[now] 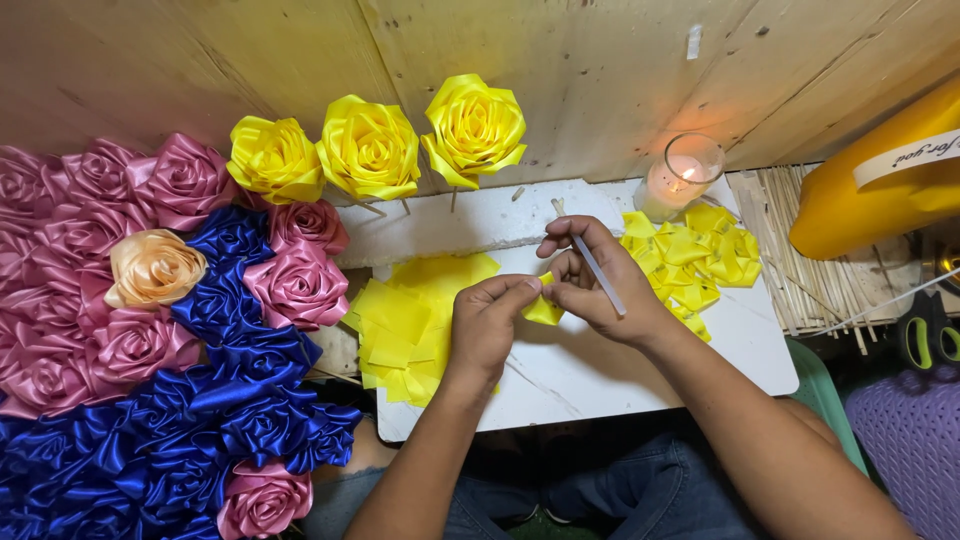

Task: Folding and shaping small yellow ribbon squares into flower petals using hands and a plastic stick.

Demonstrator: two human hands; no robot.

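Note:
My left hand (487, 322) and my right hand (592, 285) meet over a white board (600, 380) on my lap. Both pinch a small folded piece of yellow ribbon (543, 311) between fingertips. A thin white stick (597, 266) also lies across my right hand's fingers, slanting up toward the wall. Left of my hands lies a pile of flat yellow ribbon squares (410, 320). A heap of folded yellow ribbon pieces (695, 262) sits to the right of them.
Three finished yellow ribbon roses (372, 148) stand against the wooden wall. Pink, blue and one peach ribbon roses (150, 330) fill the left. A lit candle in a glass (680, 175), wooden sticks (810, 260), an orange container (885, 180) and green-handled scissors (930, 335) are at right.

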